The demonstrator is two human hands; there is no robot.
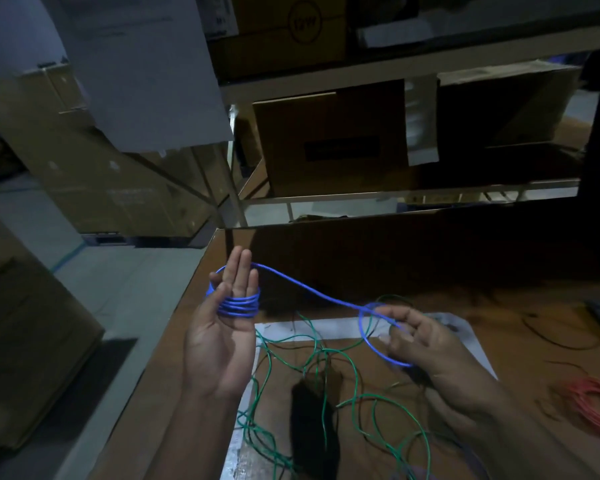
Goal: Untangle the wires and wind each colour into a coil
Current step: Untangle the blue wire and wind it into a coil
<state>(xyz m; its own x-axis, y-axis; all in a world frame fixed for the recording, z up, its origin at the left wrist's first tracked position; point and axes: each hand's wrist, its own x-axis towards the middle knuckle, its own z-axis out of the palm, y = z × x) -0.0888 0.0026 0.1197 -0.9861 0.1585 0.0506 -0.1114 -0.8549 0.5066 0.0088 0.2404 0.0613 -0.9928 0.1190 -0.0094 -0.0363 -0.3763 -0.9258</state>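
Left hand point(222, 344) raised palm-up over the table point(194, 292) edge, fingers straight and pressed together, several turns of blue wire point(238, 305) wound around them near the knuckles. From the coil the blue runs right, slack but off the table, to the right hand point(426, 344), which pinches it between thumb and fingertips; a loose loop hangs below that pinch. Green wire point(326, 403) lies in open, overlapping loops on the white sheet point(465, 341) beneath, crossed by thin black wire point(551, 341). A red bundle point(596, 403) sits at far right, apart from the rest. Judgement: the blue looks light and springy, insulated, fairly slick; turns will likely slide off straight fingers unless the thumb pins them. Best hold is close to the coil, feeding short lengths under light tension. Whether the blue tail is snagged in the green lower down I cannot tell; dim light.
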